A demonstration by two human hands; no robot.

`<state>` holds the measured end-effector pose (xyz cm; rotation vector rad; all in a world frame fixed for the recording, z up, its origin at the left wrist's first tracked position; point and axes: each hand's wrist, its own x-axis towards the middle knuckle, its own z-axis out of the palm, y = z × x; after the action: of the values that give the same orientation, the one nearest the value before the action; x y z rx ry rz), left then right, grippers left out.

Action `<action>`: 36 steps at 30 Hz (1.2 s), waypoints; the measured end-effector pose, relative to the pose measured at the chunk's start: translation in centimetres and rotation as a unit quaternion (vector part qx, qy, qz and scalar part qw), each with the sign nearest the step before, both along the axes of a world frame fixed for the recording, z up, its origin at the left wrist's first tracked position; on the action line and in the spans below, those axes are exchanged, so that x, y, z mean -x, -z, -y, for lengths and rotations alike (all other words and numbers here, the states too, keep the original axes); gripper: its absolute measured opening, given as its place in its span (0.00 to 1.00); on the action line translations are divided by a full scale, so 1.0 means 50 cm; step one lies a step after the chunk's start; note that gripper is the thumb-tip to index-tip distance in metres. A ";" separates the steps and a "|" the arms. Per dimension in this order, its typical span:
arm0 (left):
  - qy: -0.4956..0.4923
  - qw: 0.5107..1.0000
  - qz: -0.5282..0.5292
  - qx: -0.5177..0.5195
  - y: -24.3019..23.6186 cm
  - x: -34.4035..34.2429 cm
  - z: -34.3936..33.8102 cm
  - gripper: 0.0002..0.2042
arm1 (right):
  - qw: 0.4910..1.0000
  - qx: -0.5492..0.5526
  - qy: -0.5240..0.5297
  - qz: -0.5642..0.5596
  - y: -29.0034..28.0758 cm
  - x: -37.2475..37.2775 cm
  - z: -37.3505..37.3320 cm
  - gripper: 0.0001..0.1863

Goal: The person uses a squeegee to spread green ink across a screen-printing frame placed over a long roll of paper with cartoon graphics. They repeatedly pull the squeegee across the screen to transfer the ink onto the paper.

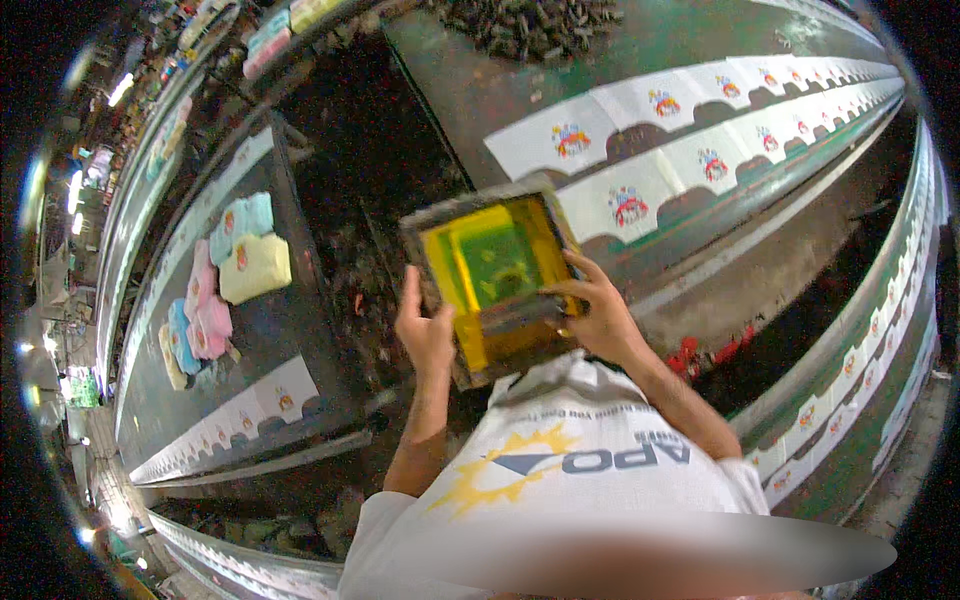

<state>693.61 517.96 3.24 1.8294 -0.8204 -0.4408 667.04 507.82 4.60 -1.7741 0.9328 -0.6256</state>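
Note:
A screen-printing frame (pixel 498 250) with a dark, worn border and a yellow-green mesh is held up in front of my chest, tilted. At its left edge, my left hand (pixel 426 330) is closed, with the thumb on the near side. My right hand (pixel 598 312) grips the right side. The right fingers also reach a dark bar (pixel 520 312) lying across the lower mesh; whether this is a squeegee I cannot tell. Just past the frame, white cut fabric pieces (pixel 628 205) with small colourful prints lie in two rows on a long green table (pixel 455 110).
A dark heap of small pieces (pixel 540 25) lies at the table's far end. To the left, another long table (pixel 270 345) bears folded pink, blue and yellow cloths (pixel 210 310) and more printed pieces. A dark aisle (pixel 345 150) separates the tables. Red scraps (pixel 705 355) lie at right.

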 end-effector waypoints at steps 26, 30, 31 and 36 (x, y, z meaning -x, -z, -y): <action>-0.062 0.998 0.014 0.031 0.187 0.298 0.325 0.42 | 0.997 -0.048 -0.055 0.009 0.141 0.265 0.387 0.26; -0.078 0.996 -0.008 0.050 0.215 0.374 0.351 0.42 | 0.988 0.100 -0.065 -0.099 0.166 0.320 0.412 0.27; -0.083 0.995 -0.030 0.048 0.220 0.382 0.355 0.42 | 0.986 0.109 -0.066 -0.106 0.169 0.327 0.418 0.27; -0.078 0.994 -0.055 0.057 0.249 0.405 0.370 0.43 | 0.984 0.132 -0.065 -0.095 0.181 0.356 0.436 0.28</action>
<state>673.33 499.43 -9.21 1.7332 -0.6095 -0.3838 649.23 486.04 -4.44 -2.1440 0.8834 -0.5201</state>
